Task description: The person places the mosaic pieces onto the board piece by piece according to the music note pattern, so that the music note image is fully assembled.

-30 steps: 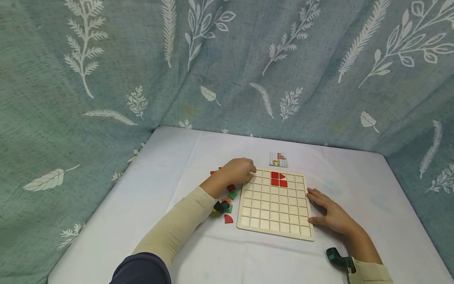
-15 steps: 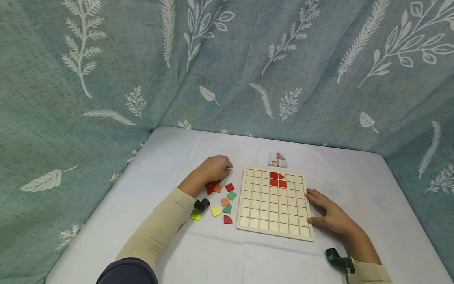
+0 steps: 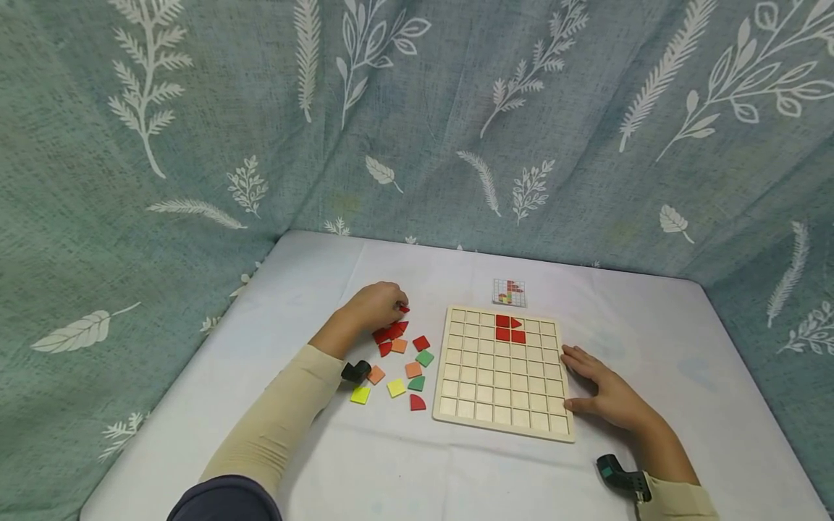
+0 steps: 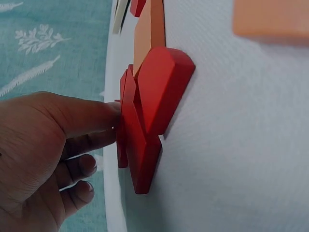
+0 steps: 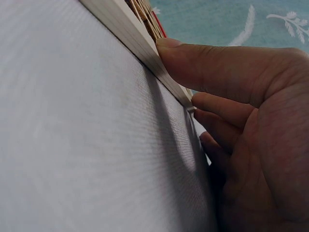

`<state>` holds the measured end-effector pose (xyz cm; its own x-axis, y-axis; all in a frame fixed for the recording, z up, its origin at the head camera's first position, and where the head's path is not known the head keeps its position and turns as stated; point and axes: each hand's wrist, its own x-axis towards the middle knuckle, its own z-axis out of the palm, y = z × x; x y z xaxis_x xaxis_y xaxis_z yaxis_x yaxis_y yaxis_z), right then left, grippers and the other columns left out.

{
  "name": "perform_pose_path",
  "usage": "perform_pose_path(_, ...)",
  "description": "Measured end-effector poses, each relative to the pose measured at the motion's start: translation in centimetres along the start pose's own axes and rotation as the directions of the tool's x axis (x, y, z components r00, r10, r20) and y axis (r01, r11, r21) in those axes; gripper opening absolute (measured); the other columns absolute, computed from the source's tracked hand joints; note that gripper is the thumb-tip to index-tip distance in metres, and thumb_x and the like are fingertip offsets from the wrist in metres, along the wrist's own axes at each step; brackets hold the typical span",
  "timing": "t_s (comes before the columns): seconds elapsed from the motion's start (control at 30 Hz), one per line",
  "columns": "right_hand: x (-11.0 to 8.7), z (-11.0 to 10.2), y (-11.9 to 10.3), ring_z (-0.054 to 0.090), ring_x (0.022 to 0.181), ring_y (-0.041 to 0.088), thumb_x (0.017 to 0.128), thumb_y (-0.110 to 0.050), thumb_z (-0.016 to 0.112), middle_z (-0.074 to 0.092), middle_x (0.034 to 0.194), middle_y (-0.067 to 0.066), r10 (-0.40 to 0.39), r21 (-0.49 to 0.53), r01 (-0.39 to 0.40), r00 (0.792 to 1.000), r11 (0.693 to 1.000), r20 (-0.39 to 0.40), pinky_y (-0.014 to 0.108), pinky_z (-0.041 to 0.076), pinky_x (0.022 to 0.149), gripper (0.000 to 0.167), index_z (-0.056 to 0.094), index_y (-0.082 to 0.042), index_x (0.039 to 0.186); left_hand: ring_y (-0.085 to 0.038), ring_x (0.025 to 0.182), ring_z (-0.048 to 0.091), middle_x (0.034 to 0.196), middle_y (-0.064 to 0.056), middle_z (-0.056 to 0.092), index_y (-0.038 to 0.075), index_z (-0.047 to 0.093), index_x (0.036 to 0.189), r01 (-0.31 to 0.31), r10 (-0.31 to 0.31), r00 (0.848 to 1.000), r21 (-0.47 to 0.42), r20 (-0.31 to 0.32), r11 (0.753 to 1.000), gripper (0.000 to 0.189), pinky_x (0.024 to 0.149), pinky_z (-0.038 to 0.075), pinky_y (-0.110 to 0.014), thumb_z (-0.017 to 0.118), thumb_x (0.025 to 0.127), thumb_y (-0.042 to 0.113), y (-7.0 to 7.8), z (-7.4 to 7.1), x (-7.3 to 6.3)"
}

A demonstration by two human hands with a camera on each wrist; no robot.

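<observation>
The left hand (image 3: pixel 373 307) pinches a red tile (image 3: pixel 405 309) in its fingers — other red tiles (image 3: pixel 391 333) lie just beside them. The right hand (image 3: pixel 607 391) rests relaxed fingers against the gridded board (image 3: pixel 494 377).

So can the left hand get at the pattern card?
Probably yes: nothing visible lies between the left hand and the pattern card, which sits uncovered beyond the board. But it pinches a red piece, so that may need setting down first.

Over there the right hand (image 5: pixel 265 121) rests its thumb (image 5: pixel 212 67) on the pale wooden board (image 5: pixel 133 41), white cloth (image 5: pixel 87 135) underneath, leafy teal fabric (image 5: pixel 207 24) at the far side.
</observation>
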<state>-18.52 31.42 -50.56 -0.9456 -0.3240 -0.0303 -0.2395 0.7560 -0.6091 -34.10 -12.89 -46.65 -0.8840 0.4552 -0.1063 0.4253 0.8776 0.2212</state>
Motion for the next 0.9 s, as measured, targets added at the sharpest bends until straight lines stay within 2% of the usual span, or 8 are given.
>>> perform_pose_path(0.23,0.0,0.0,-0.2,0.016,0.144,0.038,0.073,-0.038,0.082,0.027,0.157,0.010,0.008,0.011,-0.008,1.000,1.000,0.000,0.065,0.015,0.106,0.091,0.041,-0.004,0.147,-0.016,0.083,0.054,0.101,0.001,0.066,0.013,0.074,0.109,-0.003,0.004,1.000,-0.017,0.024,1.000,0.022,0.081,0.049,-0.033,0.069,0.089,0.019,0.2,-0.4,0.0)
perform_pose_path(0.47,0.1,-0.1,-0.3,0.016,0.144,0.038,0.074,-0.038,0.082,0.028,0.157,0.010,0.001,-0.007,-0.001,1.000,1.000,-0.001,0.065,0.016,0.106,0.091,0.041,-0.004,0.147,-0.014,0.083,0.055,0.099,0.002,0.067,0.014,0.075,0.106,-0.062,0.062,0.998,-0.011,0.008,0.998,0.019,0.083,0.050,-0.033,0.069,0.088,0.019,0.9,-0.2,0.4)
perform_pose_path(0.67,0.2,-0.1,-0.4,0.016,0.144,0.038,0.073,-0.039,0.082,0.028,0.157,0.011,0.011,-0.011,-0.011,1.000,1.000,0.003,0.065,0.015,0.106,0.092,0.041,-0.003,0.147,-0.013,0.091,0.057,0.102,0.003,0.065,0.016,0.075,0.106,-0.099,0.099,0.995,0.005,-0.008,0.995,0.020,0.088,0.048,-0.033,0.069,0.088,0.021,2.5,-0.3,1.1)
perform_pose_path(0.9,-0.1,-0.1,-0.4,0.016,0.144,0.038,0.073,-0.039,0.082,0.028,0.156,0.011,0.013,0.000,-0.013,1.000,1.000,-0.002,0.065,0.015,0.106,0.092,0.041,-0.003,0.147,-0.014,0.100,0.059,0.105,0.003,0.064,0.016,0.074,0.109,-0.203,0.203,0.979,0.033,-0.014,0.979,0.021,0.090,0.047,-0.033,0.067,0.091,0.024,5.2,-0.4,2.2)
